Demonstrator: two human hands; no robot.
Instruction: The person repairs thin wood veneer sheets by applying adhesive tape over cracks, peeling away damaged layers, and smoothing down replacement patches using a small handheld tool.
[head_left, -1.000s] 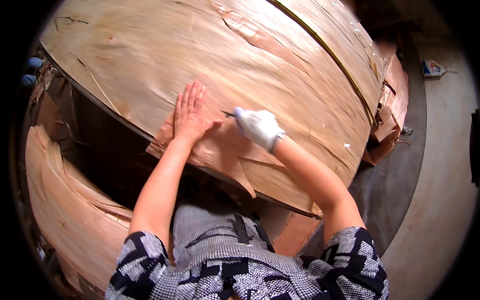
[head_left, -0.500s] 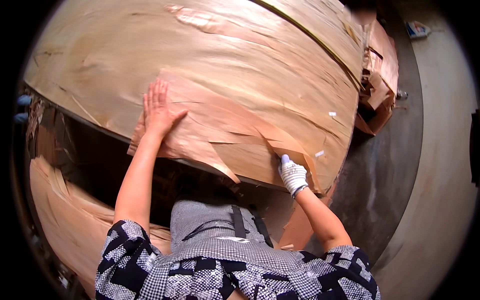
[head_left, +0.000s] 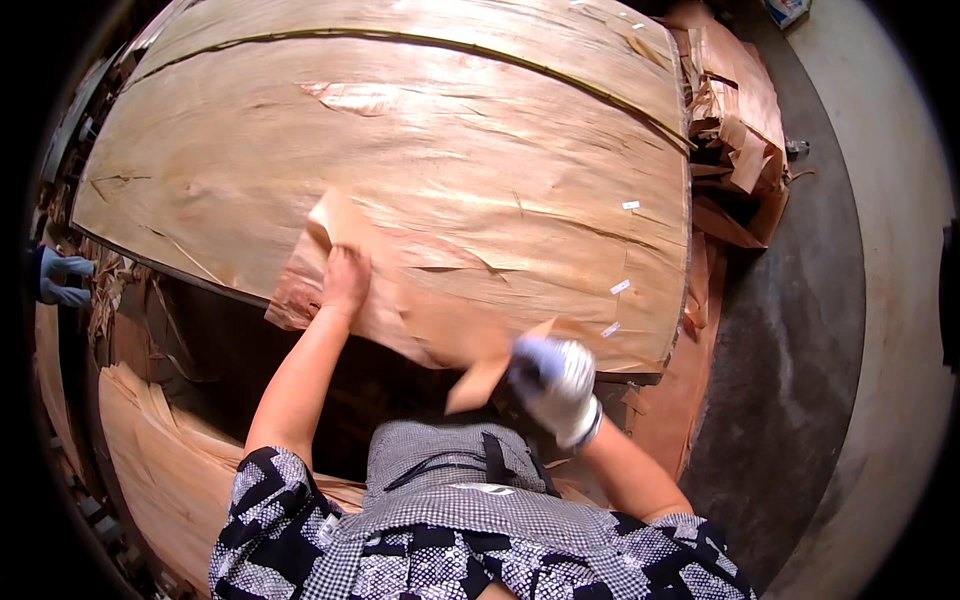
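Observation:
A thin, pinkish-brown piece of wood veneer (head_left: pixel 385 310) lies bent and partly lifted at the near edge of a broad veneer-topped stack (head_left: pixel 450 160). My bare left hand (head_left: pixel 345 280) has its fingers curled on the veneer piece, near its left end, where a flap stands up. At the piece's right end is my right hand (head_left: pixel 558 385), in a white glove with bluish fingertips. Motion smears those fingers, so their grip on the veneer cannot be made out. The piece's right part is blurred too, with a folded corner beside the glove.
A long narrow strip (head_left: pixel 400 38) crosses the stack's far part. Small white labels (head_left: pixel 620 287) dot its right side. Bundled veneer (head_left: pixel 745 110) stands at the far right, above dark floor. More veneer sheets (head_left: pixel 170 450) lean at lower left, and a blue glove (head_left: pixel 65 275) shows at the left edge.
My left hand has gone from lying flat to curled on the veneer piece. The right hand has moved left and nearer me, and the piece's right end has come up off the stack.

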